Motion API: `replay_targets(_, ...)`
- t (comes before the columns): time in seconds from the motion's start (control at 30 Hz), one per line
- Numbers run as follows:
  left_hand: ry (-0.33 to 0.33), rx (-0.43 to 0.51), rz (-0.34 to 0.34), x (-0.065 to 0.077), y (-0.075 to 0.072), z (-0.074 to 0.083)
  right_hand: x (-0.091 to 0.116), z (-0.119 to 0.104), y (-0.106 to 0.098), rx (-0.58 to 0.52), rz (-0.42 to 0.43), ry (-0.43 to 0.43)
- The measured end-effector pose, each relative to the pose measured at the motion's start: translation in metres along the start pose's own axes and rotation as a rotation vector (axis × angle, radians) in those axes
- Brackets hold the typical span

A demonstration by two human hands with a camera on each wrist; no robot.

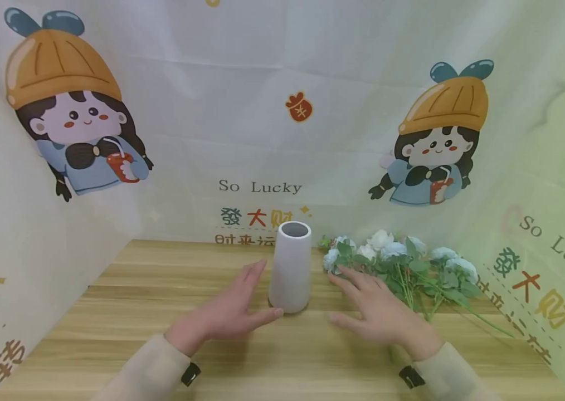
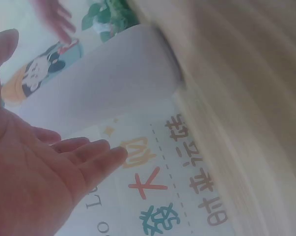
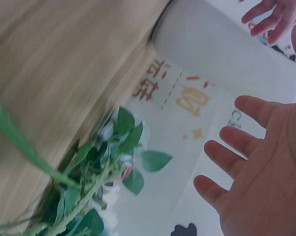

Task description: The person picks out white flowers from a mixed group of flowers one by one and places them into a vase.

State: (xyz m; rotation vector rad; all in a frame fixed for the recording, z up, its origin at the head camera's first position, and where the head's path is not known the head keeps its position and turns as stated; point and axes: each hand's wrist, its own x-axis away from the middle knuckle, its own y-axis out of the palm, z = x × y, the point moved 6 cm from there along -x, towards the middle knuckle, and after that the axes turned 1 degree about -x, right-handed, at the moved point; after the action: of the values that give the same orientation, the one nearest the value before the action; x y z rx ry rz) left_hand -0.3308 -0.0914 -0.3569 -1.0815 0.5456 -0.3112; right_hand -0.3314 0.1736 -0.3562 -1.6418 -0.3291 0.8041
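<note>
A tall white vase (image 1: 291, 273), narrower at its top, stands upright on the wooden table. My left hand (image 1: 227, 309) is just left of it, fingers extended and thumb near the vase's base. On the other side, my right hand (image 1: 378, 306) is spread with nothing in it, a gap away from the vase. Artificial flowers (image 1: 393, 250) with pale blue and white blooms and green stems lie behind and right of that hand. The left wrist view shows the vase (image 2: 103, 78) beyond an open palm; in the right wrist view green leaves (image 3: 133, 128) appear below the fingers.
The wooden table (image 1: 152, 289) runs back to a white cloth backdrop (image 1: 202, 122) printed with cartoon figures and lettering. The cloth also hangs along the left and right sides. Long flower stems (image 1: 488, 320) stretch toward the table's right edge.
</note>
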Motion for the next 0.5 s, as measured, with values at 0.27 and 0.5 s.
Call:
replay_targets(0.27,-0.070,0.112,0.022,-0.024,-0.001,-0.004,-0.004,0.021,-0.003,-0.039,0.001,0.085)
replay_targets(0.5,-0.142,0.189,0.038,-0.042,0.010,-0.015,-0.009,0.038,-0.009,-0.099,0.018,0.149)
